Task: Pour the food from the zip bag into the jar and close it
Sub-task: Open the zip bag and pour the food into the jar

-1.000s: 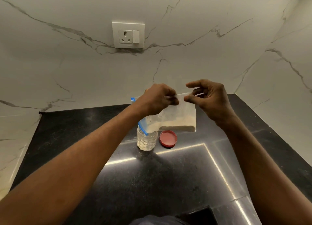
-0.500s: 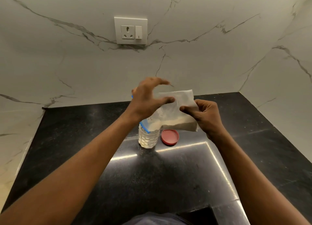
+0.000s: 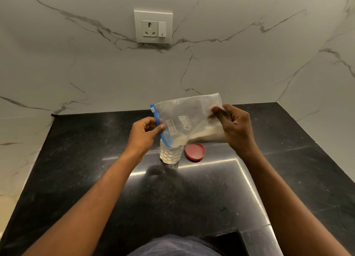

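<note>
Two hands on one bag (image 3: 189,119): left hand (image 3: 144,133) pinches the blue zip edge at the jar (image 3: 171,154) mouth, right hand (image 3: 235,127) grips the raised bottom. Lid (image 3: 195,152) beside jar, on counter (image 3: 76,178). Risk: powder spilling past the narrow mouth if the edge slips.

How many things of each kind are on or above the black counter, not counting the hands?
Zip bag: 1
Jar: 1
Red lid: 1
Total: 3
</note>
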The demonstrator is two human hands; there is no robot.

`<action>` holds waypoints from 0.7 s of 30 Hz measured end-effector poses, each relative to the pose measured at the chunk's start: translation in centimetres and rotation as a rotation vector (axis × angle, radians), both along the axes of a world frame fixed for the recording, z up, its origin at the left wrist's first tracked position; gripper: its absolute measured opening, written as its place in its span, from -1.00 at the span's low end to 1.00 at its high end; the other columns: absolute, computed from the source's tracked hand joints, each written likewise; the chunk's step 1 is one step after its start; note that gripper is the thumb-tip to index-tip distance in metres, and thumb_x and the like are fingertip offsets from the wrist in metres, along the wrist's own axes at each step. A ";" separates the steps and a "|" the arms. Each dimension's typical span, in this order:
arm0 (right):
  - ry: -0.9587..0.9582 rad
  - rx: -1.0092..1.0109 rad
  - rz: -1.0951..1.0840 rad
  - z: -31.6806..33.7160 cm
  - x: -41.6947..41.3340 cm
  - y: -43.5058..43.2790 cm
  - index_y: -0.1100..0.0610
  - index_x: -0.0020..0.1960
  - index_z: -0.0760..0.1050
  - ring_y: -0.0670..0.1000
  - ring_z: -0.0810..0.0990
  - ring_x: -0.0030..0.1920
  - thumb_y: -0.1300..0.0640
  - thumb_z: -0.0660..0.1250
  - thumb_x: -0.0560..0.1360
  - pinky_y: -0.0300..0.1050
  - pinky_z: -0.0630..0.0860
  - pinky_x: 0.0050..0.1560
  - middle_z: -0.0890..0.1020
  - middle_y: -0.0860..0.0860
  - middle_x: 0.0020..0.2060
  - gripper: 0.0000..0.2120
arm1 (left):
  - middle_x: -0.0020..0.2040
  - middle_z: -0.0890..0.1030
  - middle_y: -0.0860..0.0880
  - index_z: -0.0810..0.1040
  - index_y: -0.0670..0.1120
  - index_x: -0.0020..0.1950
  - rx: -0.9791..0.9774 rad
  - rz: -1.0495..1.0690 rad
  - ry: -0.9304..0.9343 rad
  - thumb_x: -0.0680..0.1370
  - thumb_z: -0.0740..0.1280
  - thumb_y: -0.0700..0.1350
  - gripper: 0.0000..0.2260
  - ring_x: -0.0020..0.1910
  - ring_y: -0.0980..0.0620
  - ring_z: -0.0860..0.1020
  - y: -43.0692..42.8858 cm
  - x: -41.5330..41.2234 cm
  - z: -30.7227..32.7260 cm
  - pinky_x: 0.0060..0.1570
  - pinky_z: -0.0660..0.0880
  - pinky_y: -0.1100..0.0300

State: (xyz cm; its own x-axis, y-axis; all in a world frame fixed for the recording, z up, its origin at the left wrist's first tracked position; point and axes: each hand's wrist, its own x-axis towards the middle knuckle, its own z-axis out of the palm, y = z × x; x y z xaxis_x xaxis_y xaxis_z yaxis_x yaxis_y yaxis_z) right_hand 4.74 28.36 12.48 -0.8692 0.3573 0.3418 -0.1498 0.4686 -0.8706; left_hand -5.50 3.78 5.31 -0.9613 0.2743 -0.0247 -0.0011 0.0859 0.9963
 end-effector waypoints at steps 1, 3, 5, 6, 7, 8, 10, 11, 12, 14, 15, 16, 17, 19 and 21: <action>0.006 0.012 -0.006 0.0 0.0 0.0 0.24 -0.02 0.69 -0.02 0.66 -0.22 0.08 0.35 0.67 -0.15 0.57 -0.20 0.73 0.09 -0.18 -0.75 | 0.08 0.76 0.01 0.67 -0.03 0.14 0.010 -0.010 -0.005 0.61 0.46 -0.19 -0.86 0.06 0.15 0.73 0.0 -0.1 -0.1 -0.04 0.66 0.33; 0.025 0.037 -0.015 0.1 0.0 0.0 0.23 -0.02 0.69 -0.15 0.64 -0.26 0.09 0.35 0.67 -0.26 0.54 -0.24 0.72 0.01 -0.20 -0.76 | 0.11 0.76 0.01 0.66 -0.04 0.20 0.025 -0.042 -0.004 0.62 0.43 -0.20 -0.83 0.10 0.13 0.73 0.0 -0.2 -0.2 -0.02 0.65 0.32; 0.024 0.068 -0.011 0.1 -0.1 0.0 0.24 0.00 0.69 -0.23 0.61 -0.30 0.11 0.34 0.68 -0.38 0.47 -0.28 0.72 -0.03 -0.20 -0.77 | 0.14 0.75 0.02 0.63 -0.04 0.26 0.037 -0.077 0.006 0.64 0.41 -0.21 -0.79 0.13 0.13 0.72 0.1 -0.3 -0.2 0.00 0.65 0.31; 0.025 0.079 -0.013 0.1 -0.1 0.1 0.24 0.00 0.69 -0.24 0.60 -0.32 0.11 0.35 0.68 -0.40 0.44 -0.29 0.73 -0.01 -0.20 -0.77 | 0.15 0.74 0.02 0.62 -0.02 0.29 0.044 -0.088 0.009 0.65 0.39 -0.23 -0.77 0.13 0.14 0.71 0.2 -0.4 -0.2 0.01 0.65 0.31; 0.032 0.088 -0.019 0.2 -0.2 0.3 0.24 -0.01 0.69 -0.24 0.60 -0.32 0.11 0.35 0.67 -0.41 0.43 -0.29 0.73 0.02 -0.20 -0.77 | 0.14 0.74 0.03 0.61 0.02 0.30 0.050 -0.098 0.012 0.65 0.38 -0.25 -0.73 0.13 0.16 0.71 0.3 -0.4 -0.2 0.00 0.65 0.32; 0.035 0.097 -0.022 0.3 -0.3 0.3 0.24 -0.02 0.69 -0.22 0.61 -0.31 0.12 0.35 0.67 -0.40 0.44 -0.28 0.73 0.04 -0.20 -0.77 | 0.13 0.73 0.04 0.60 0.08 0.30 0.050 -0.109 0.017 0.65 0.38 -0.27 -0.69 0.13 0.18 0.70 0.4 -0.5 -0.1 0.00 0.64 0.34; 0.032 0.124 -0.014 0.5 -0.4 0.3 0.24 -0.01 0.70 -0.18 0.65 -0.25 0.13 0.36 0.67 -0.39 0.49 -0.22 0.75 0.06 -0.17 -0.78 | 0.13 0.72 0.04 0.56 0.17 0.30 0.037 -0.136 0.026 0.64 0.38 -0.31 -0.59 0.13 0.19 0.69 0.5 -0.6 0.0 -0.01 0.63 0.36; 0.035 0.132 -0.011 0.6 -0.4 0.3 0.23 -0.01 0.70 -0.18 0.66 -0.23 0.13 0.37 0.66 -0.39 0.50 -0.21 0.75 0.05 -0.17 -0.79 | 0.14 0.71 0.03 0.55 0.19 0.31 0.036 -0.146 0.027 0.63 0.38 -0.33 -0.56 0.15 0.18 0.69 0.5 -0.6 0.0 0.00 0.63 0.35; 0.042 0.134 -0.011 0.7 -0.4 0.3 0.20 -0.02 0.70 -0.19 0.66 -0.23 0.13 0.37 0.66 -0.38 0.51 -0.20 0.75 0.02 -0.18 -0.81 | 0.14 0.71 0.02 0.55 0.19 0.32 0.041 -0.151 0.026 0.63 0.38 -0.33 -0.55 0.16 0.15 0.69 0.5 -0.7 0.0 0.02 0.63 0.33; 0.051 0.130 -0.016 0.8 -0.4 0.4 0.16 -0.03 0.70 -0.13 0.70 -0.21 0.14 0.40 0.64 -0.26 0.57 -0.20 0.74 0.01 -0.20 -0.85 | 0.15 0.72 0.00 0.57 0.20 0.30 0.055 -0.160 0.017 0.62 0.39 -0.34 -0.55 0.18 0.13 0.69 0.5 -0.7 -0.2 0.03 0.64 0.30; 0.049 0.124 -0.017 0.9 -0.4 0.6 0.16 -0.03 0.71 -0.02 0.72 -0.19 0.15 0.43 0.62 -0.12 0.62 -0.20 0.74 0.05 -0.20 -0.88 | 0.15 0.72 0.00 0.57 0.20 0.30 0.060 -0.164 0.011 0.62 0.39 -0.34 -0.55 0.18 0.12 0.69 0.4 -0.7 -0.2 0.04 0.64 0.30; 0.051 0.112 -0.018 1.1 -0.3 0.7 0.17 -0.04 0.71 0.09 0.73 -0.18 0.16 0.46 0.60 0.06 0.67 -0.19 0.74 0.09 -0.20 -0.91 | 0.15 0.73 -0.01 0.58 0.20 0.29 0.065 -0.166 0.009 0.62 0.39 -0.35 -0.55 0.18 0.11 0.69 0.3 -0.7 -0.3 0.05 0.64 0.29; 0.060 0.101 -0.020 1.3 -0.3 0.8 0.16 -0.05 0.71 0.14 0.74 -0.17 0.17 0.48 0.58 0.17 0.70 -0.17 0.75 0.10 -0.20 -0.94 | 0.16 0.73 -0.01 0.58 0.19 0.29 0.069 -0.169 0.007 0.62 0.38 -0.36 -0.55 0.18 0.10 0.70 0.2 -0.7 -0.4 0.06 0.65 0.27; 0.071 0.099 -0.009 1.7 -0.2 0.8 0.09 -0.05 0.70 0.13 0.76 -0.15 0.18 0.53 0.54 0.25 0.70 -0.16 0.75 0.07 -0.17 -0.98 | 0.17 0.73 -0.03 0.59 0.16 0.30 0.073 -0.173 -0.002 0.62 0.38 -0.36 -0.55 0.18 0.08 0.70 0.1 -0.7 -0.7 0.09 0.66 0.24; 0.077 0.108 0.008 1.9 -0.3 0.9 0.08 -0.06 0.70 0.16 0.76 -0.15 0.17 0.56 0.50 0.27 0.70 -0.17 0.76 0.08 -0.16 -0.94 | 0.16 0.73 -0.07 0.59 0.13 0.34 0.078 -0.168 -0.013 0.61 0.38 -0.37 -0.55 0.18 0.06 0.70 0.0 -0.7 -0.9 0.09 0.66 0.23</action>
State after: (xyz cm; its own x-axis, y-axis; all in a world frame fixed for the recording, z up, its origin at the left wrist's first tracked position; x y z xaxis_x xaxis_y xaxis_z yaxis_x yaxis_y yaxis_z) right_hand 4.46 29.23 14.34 -0.8415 0.3078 0.4439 -0.2188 0.5571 -0.8011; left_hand -6.15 3.74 4.45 -0.9013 0.4330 -0.0091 -0.0063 0.0080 0.9999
